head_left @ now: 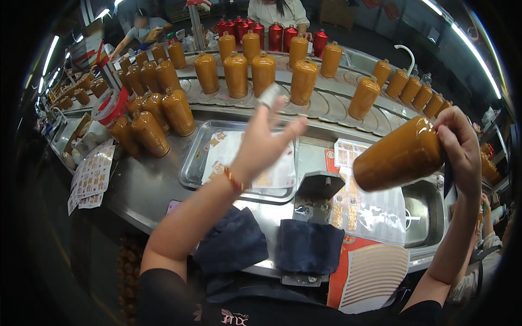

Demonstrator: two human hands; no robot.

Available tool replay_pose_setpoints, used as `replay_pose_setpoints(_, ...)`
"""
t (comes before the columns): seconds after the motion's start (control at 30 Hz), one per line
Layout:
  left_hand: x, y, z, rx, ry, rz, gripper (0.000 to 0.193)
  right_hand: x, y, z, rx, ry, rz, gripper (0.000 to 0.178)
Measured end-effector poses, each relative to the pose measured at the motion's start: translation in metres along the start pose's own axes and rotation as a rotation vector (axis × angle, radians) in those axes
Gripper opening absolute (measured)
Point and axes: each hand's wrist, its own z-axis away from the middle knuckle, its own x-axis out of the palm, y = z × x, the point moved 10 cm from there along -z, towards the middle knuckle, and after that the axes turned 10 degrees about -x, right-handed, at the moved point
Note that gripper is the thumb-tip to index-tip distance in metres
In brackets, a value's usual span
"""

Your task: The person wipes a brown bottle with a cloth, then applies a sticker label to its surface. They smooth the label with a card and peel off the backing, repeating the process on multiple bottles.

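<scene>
My right hand [458, 144] grips a glossy caramel-brown bottle [399, 155] by its neck end. The bottle is tilted almost on its side above the sheets at the right, its base toward the left. My left hand [266, 138] is raised over a metal tray [187, 176], blurred by motion. Its fingers are spread, and a whitish wrap covers one fingertip; nothing shows in its grasp. In the tray lies a white sheet [220, 171] with gold stickers. More sticker sheets [378, 209] lie below the held bottle.
Similar brown bottles [235, 76] stand on a curved conveyor [331, 111] ahead, with more clustered [176, 111] at the left. Folded dark cloths [310, 247] lie at the near edge, a sink [421, 209] at the right. Across the conveyor, a person [277, 13] works behind red bottles [275, 37].
</scene>
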Motion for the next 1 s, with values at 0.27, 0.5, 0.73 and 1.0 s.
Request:
replay_pose_setpoints(0.27,-0.134,0.018,-0.178,0.404,0.801,-0.955,0.106,0.032,0.143,-0.095,0.014,0.062,0.581,0.017)
replay_pose_setpoints(0.5,-0.143,-0.042,-0.261,0.147,0.608,-0.726,0.127,0.075,0.288,-0.119,0.179,0.099,0.614,0.02)
replay_pose_setpoints(0.73,-0.125,-0.081,-0.278,0.184,0.565,-0.431,0.114,0.07,0.345,-0.119,0.329,0.079,0.725,0.026)
replay_pose_setpoints(1.0,-0.074,-0.072,-0.264,0.185,0.529,-0.497,0.092,0.014,0.355,-0.077,0.249,0.344,0.86,0.048)
